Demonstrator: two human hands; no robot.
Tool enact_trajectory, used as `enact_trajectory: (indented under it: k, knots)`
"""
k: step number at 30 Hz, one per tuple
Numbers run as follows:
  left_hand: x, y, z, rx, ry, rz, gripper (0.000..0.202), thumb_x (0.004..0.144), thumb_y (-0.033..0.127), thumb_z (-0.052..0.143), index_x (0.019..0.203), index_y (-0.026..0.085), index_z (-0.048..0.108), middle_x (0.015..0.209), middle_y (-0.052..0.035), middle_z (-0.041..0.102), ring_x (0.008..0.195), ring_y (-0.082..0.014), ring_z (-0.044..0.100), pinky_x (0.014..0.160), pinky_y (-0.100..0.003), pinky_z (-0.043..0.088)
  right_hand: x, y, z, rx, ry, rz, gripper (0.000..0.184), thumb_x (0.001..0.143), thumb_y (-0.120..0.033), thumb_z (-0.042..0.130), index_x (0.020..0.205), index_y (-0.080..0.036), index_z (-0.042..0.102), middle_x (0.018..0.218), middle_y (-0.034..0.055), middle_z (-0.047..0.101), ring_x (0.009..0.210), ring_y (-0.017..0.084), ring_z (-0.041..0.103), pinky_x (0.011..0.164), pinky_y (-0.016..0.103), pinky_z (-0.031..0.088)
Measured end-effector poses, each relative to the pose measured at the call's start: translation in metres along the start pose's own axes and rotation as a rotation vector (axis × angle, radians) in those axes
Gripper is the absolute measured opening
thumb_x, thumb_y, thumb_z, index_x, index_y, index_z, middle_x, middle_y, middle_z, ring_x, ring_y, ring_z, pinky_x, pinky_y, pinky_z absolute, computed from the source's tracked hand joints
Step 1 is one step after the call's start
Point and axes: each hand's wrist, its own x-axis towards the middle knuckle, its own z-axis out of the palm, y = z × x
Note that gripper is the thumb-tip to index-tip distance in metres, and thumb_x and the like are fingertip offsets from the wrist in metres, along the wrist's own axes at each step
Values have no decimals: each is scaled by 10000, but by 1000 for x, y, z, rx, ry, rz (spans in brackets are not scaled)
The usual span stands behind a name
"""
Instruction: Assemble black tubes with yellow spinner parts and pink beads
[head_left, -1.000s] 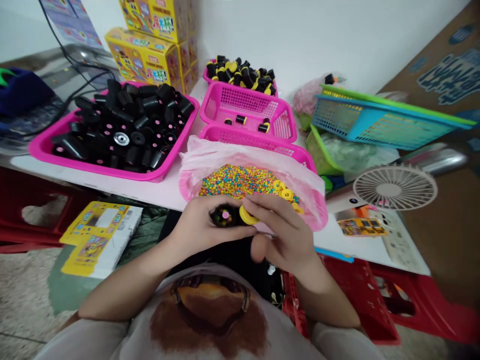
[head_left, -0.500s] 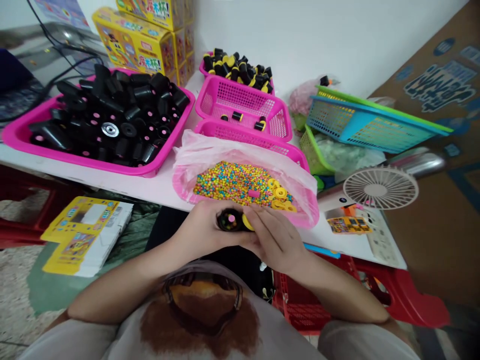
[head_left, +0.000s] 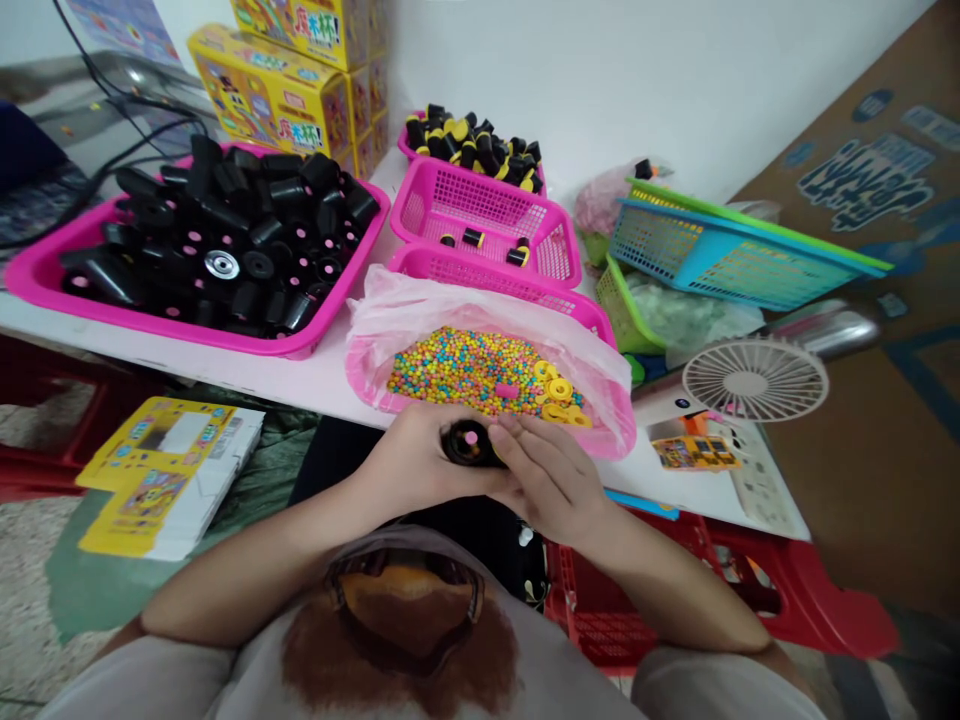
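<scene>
The left hand clasps a round black cup, pink-centred — whether the right hand grips, I cannot tell — yellow boxes read "魔术杯!"

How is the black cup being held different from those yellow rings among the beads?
The black cup is dark, the yellow rings bright. The cup has a pink spot inside; the rings show none. The left hand grips the cup, while the rings lie on the beads. Both look round.
</scene>
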Motion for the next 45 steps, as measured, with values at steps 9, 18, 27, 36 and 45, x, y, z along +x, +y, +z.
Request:
enact_trajectory:
  k: [9, 18, 27, 36, 45]
  knots:
    - [0, 4, 2, -40, 24, -18, 264, 677, 341, 925, 795, 158, 775, 692, 24, 718, 617, -113, 605, 581, -202, 489, 9, 1, -11, 198, 2, 187, 573, 1038, -343, 635, 1567, -201, 470, 1197, 131, 773, 1134, 257, 758, 953, 419, 672]
    - [-4, 6, 3, 28, 43, -3, 303, 679, 379, 935, 857, 169, 807, 750, -6, 771, 677, -152, 662, 631, -241, 534, 2, -6, -6, 152, 20, 107, 602, 1044, -295, 603, 1589, -96, 444, 1164, 178, 763, 1152, 277, 733, 998, 437, 648]
    - [-3, 19, -2, -70, -29, -9, 249, 699, 287, 926, 903, 195, 819, 823, 8, 822, 737, -163, 747, 702, -235, 588, 5, 14, -17, 552, -19, 358, 413, 1036, -344, 640, 1447, -301, 630, 1212, 81, 806, 1053, 205, 791, 878, 329, 666]
    - [-2, 12, -8, 152, -75, 157, 295, 690, 295, 956, 946, 230, 826, 867, 3, 810, 772, -172, 744, 744, -268, 558, -9, 15, 4, 1370, -157, 1015, 583, 701, -559, 942, 1137, -222, 751, 999, 74, 818, 859, 201, 800, 699, 286, 658]
    - [1, 11, -16, 349, -60, 350, 296, 655, 358, 969, 898, 262, 829, 863, -13, 726, 883, -221, 703, 915, -402, 528, 5, 8, 1, 1841, -364, 1108, 514, 791, -457, 858, 1185, -167, 699, 1036, 79, 761, 769, 131, 713, 635, 213, 626]
